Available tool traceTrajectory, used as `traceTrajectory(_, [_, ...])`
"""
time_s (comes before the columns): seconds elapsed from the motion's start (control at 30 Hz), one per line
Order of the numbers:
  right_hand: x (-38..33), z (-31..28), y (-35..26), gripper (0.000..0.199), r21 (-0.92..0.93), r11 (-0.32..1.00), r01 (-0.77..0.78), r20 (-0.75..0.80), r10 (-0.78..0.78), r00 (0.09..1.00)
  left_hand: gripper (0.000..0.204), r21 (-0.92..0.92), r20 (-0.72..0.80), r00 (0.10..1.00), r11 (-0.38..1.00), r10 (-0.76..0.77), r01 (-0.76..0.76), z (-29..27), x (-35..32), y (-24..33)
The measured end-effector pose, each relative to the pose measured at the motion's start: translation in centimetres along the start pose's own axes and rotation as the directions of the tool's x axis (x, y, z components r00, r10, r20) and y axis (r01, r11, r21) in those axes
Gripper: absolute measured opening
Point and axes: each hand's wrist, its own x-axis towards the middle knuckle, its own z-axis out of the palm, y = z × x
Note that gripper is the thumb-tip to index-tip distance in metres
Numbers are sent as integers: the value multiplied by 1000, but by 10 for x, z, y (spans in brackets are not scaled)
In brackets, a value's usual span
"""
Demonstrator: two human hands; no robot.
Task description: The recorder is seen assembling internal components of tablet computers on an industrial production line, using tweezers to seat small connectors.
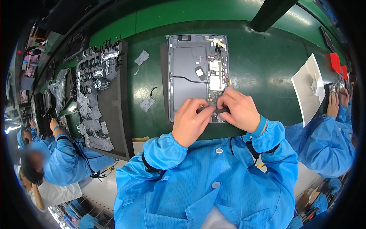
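An opened grey tablet-like housing (187, 61) lies flat on the green work mat, with a narrow circuit board (215, 76) along its right half. Across the housing's left part runs a black cable (187, 78), and above it sits a small black-and-white piece (199, 73). My left hand (190, 120) and my right hand (243, 112) meet over the housing's near end, fingers closed in a pinch. Between them they hold a short dark strip (220, 110), whose exact kind I cannot make out. My fingers cover part of the board there.
Left of the housing, two loose grey parts with short cables, one farther (142, 57) and one nearer (147, 104), lie on the mat. Beyond stands a black tray (125, 95) of similar parts. A bent white sheet (305, 89) rises at right. Co-workers sit on both sides.
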Motion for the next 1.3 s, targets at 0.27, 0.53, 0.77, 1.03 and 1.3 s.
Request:
traceTrajectory(0.27, [0,-2,8,22,50,994,94,22,-95,995,45,235,37,989,961,144,-148,2,-12,1])
traceTrajectory(0.53, [2,-4,11,24,36,992,121,54,-123,991,53,402,244,966,899,80,-176,-5,-17,17])
traceTrajectory(0.77, [-4,5,18,23,272,960,66,-88,-43,995,53,471,278,957,858,78,-207,-5,-15,17])
traceTrajectory(1.03, [-18,-4,15,10,365,926,-100,-192,180,965,57,272,162,982,953,92,-135,-7,-14,3])
traceTrajectory(1.3, [-26,-2,14,11,374,923,-95,-207,183,961,61,374,215,968,905,127,-201,-1,-3,6])
